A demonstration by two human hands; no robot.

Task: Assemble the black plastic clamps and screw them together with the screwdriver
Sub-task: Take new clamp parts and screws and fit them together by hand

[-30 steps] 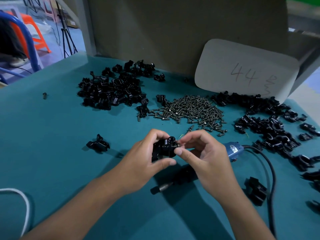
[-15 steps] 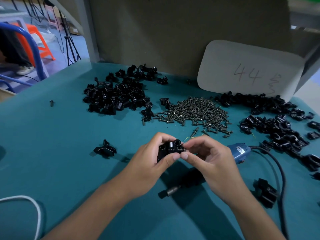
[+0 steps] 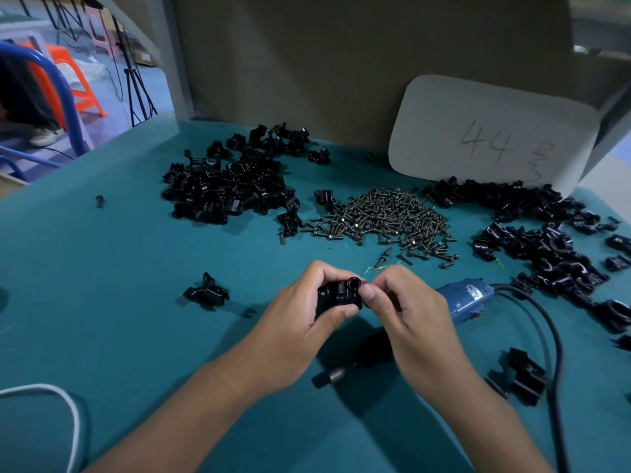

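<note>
Just below the frame's centre my left hand (image 3: pixel 293 322) grips a black plastic clamp (image 3: pixel 338 297) between thumb and curled fingers, while my right hand (image 3: pixel 409 322) pinches its thumb and forefinger against the clamp's round top end. Right behind and under my right hand the blue corded electric screwdriver (image 3: pixel 466 298) lies on the teal table (image 3: pixel 119 268), its metal tip showing lower centre, with one loose black clamp piece (image 3: pixel 206 291) left of centre. Farther up sit a grey heap of screws (image 3: pixel 379 216) in the middle, a black clamp pile (image 3: pixel 232 186) upper left, another black clamp pile (image 3: pixel 546 240) at right.
</note>
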